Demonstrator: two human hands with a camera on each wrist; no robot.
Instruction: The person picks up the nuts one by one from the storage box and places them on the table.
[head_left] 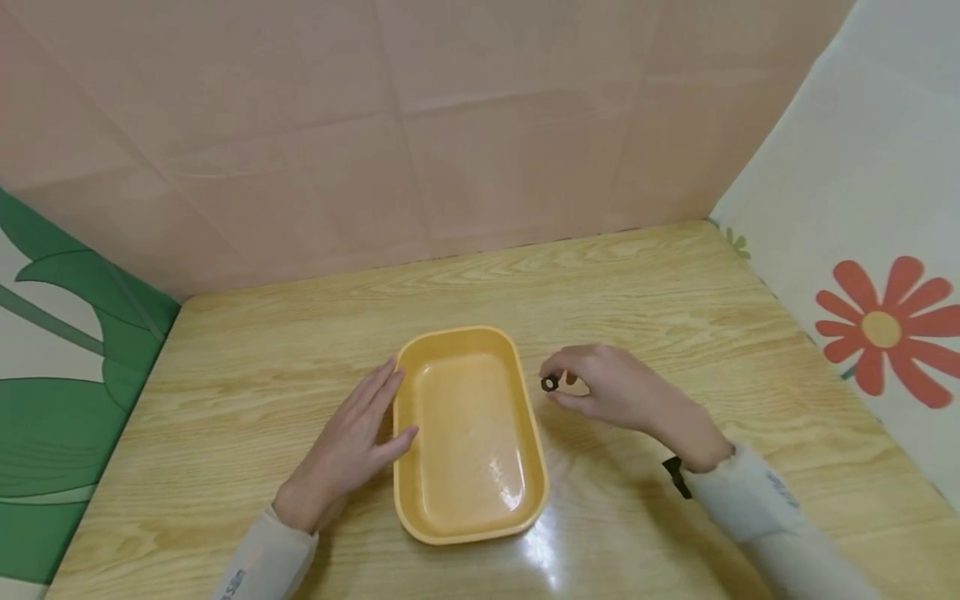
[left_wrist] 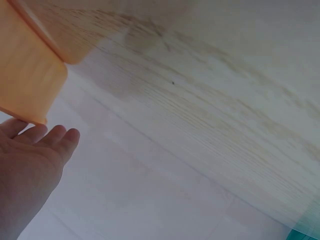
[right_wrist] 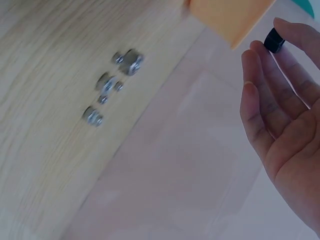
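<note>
A yellow rectangular tray with rounded corners and raised walls sits on the wooden table; its inside looks bare. My left hand rests along the tray's left rim, fingers extended and the thumb reaching over the edge. In the left wrist view, the fingers lie against the rim of the orange-looking tray. To the right of the tray, my right hand pinches a small black nut-like ring between thumb and fingertips. The right wrist view shows this black ring above the curled fingers.
Several small shiny metal pieces lie on the table in the right wrist view, too blurred to tell their kind. A pinkish cloth hangs along the table's back edge. Flower-printed sheets flank the table on both sides.
</note>
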